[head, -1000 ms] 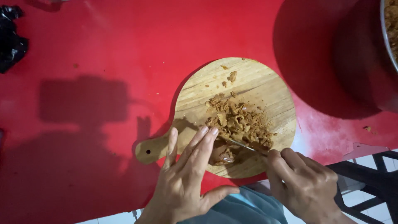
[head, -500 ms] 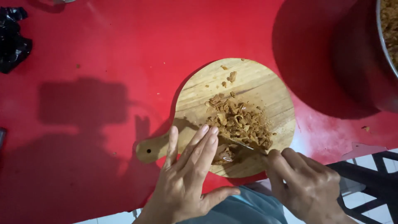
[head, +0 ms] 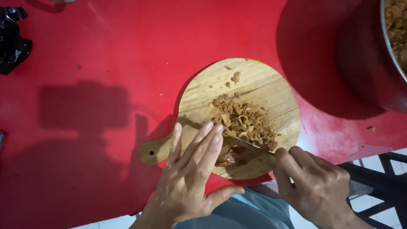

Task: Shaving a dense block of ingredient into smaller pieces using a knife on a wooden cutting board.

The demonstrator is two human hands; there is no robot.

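At the bottom edge of the frame, a strip of light blue cloth (head: 243, 212) shows between the person's two wrists. Just above it on the left, the left hand (head: 188, 180) lies flat with its fingers stretched out and close together, grasping nothing; the fingertips (head: 214, 131) press down on a brown uncut piece (head: 229, 156) near the lower rim of the board. At lower right, the right hand (head: 316, 184) is curled around the handle of a knife (head: 248, 143), whose thin blade runs up and to the left, its edge lying between the uncut piece and the chopped heap.

Both hands work over a round wooden cutting board (head: 263, 82) in the middle of the frame; its short handle with a small hole (head: 151, 152) points to the lower left. A heap of chopped brown bits (head: 243, 118) sits at the board's centre, touching the blade, and a few stray crumbs (head: 235, 76) lie nearer the upper rim.

The board rests on a red table (head: 127, 51). At the upper right, a large metal pot (head: 392, 42) holding more brown pieces is cut off by the frame edge. At the far upper left lies a crumpled black bag (head: 12, 42).
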